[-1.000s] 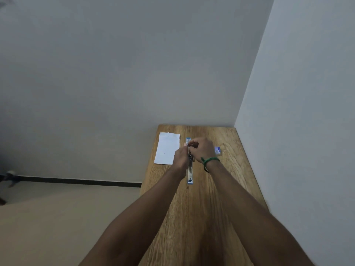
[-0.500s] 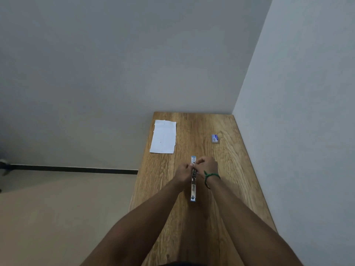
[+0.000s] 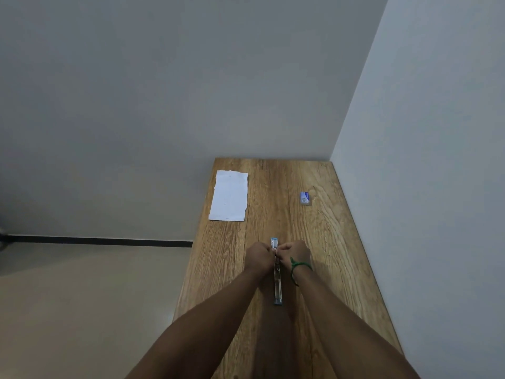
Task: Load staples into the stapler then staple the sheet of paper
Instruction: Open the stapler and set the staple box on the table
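A slim blue and metal stapler (image 3: 277, 285) lies opened out flat along the middle of the wooden table (image 3: 322, 242), pointing away from me. My left hand (image 3: 259, 257) grips its far part from the left with curled fingers. My right hand (image 3: 296, 254), with a green band on the wrist, pinches the same part from the right. What the fingertips hold between them is hidden. A white sheet of paper (image 3: 229, 196) lies flat at the table's far left. A small blue and white staple box (image 3: 305, 198) sits at the far right.
The table stands in a corner, with a grey wall behind it and a wall (image 3: 423, 187) along its right edge. Its left edge drops to a beige floor (image 3: 82, 310).
Both hands and the stapler have come toward me from the far middle of the table. The staple box, once hidden beside my right hand, now shows on its own.
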